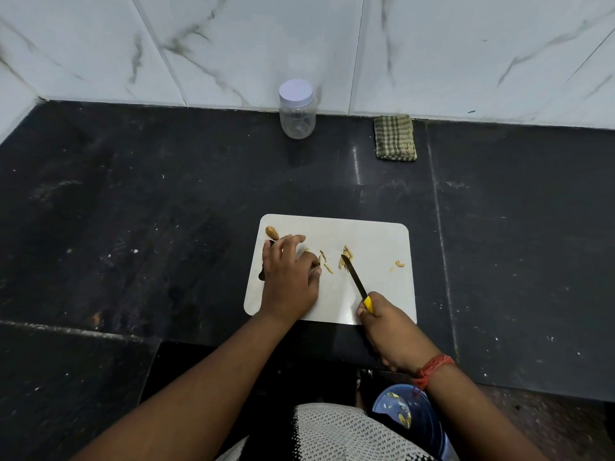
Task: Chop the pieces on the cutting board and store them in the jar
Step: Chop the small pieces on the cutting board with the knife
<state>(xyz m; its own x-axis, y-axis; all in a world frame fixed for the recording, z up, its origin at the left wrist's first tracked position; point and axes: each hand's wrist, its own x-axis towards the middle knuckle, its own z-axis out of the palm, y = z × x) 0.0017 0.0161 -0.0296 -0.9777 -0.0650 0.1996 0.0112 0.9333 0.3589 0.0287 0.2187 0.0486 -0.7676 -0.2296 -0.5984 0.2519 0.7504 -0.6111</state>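
- knife [354, 279] is gripped by the right hand [389, 331]
- pieces [327, 261] are pinned under the left hand [289, 281], fingers curled
- fingertips should be kept tucked back from the blade

The table [166, 201] is dark polished stone, glossy where light strikes it, flecked with pale specks and dull smears. Behind it the wall [466, 44] is smooth white marble-look tile with grey veins and a soft sheen. The cutting board [376, 294] looks like smooth white plastic, slightly reflective. The jar [297, 119] is clear plastic or glass, which one is unclear, with a matt pale lid [296, 89]. The folded cloth [395, 137] is coarse checked fabric. The knife [356, 281] has a dark blade and glossy yellow plastic handle. The bowl [419, 424] is shiny blue plastic.
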